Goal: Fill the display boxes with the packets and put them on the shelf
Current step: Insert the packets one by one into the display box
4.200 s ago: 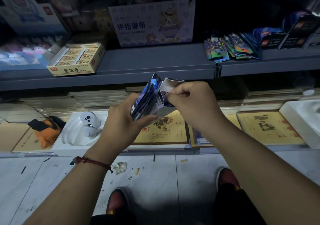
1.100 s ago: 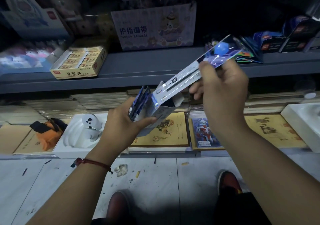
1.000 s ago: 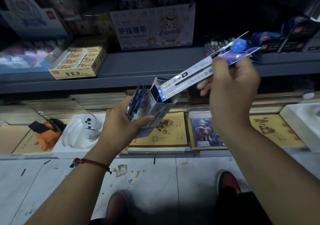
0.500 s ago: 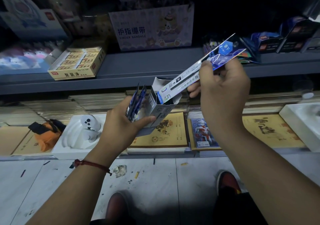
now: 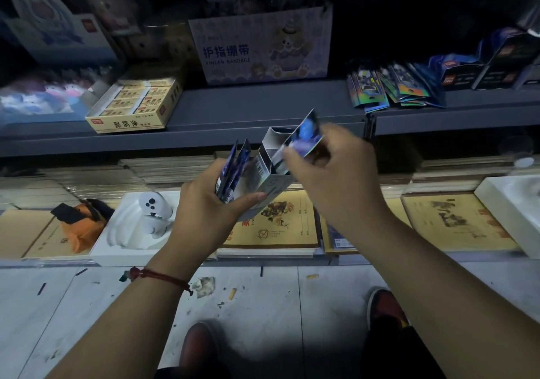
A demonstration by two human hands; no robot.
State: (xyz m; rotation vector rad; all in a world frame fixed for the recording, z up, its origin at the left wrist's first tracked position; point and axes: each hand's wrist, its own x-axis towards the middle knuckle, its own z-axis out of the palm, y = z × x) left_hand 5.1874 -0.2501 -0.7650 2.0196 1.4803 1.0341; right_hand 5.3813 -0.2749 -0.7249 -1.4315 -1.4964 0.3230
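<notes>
My left hand (image 5: 204, 206) grips a small silver display box (image 5: 270, 168) together with a few blue packets (image 5: 233, 171) fanned beside it. My right hand (image 5: 336, 174) pinches the top of a long blue packet (image 5: 304, 133) that stands most of the way down inside the open box. More loose packets (image 5: 388, 92) lie in a pile on the grey shelf (image 5: 263, 109), to the right above my hands. Filled dark display boxes (image 5: 482, 68) stand at the shelf's far right.
A yellow eraser box (image 5: 137, 106) and a finger-bandage carton (image 5: 263, 48) sit on the shelf. Below lie stacked notebooks (image 5: 277, 226), a white tray with a ghost figure (image 5: 152, 212) and an orange toy (image 5: 81, 220). Scraps litter the tiled floor (image 5: 263, 305) by my shoes.
My right hand came down and left with the long packet, pushing it from sticking far out of the box to mostly inside. My left hand has stayed in place.
</notes>
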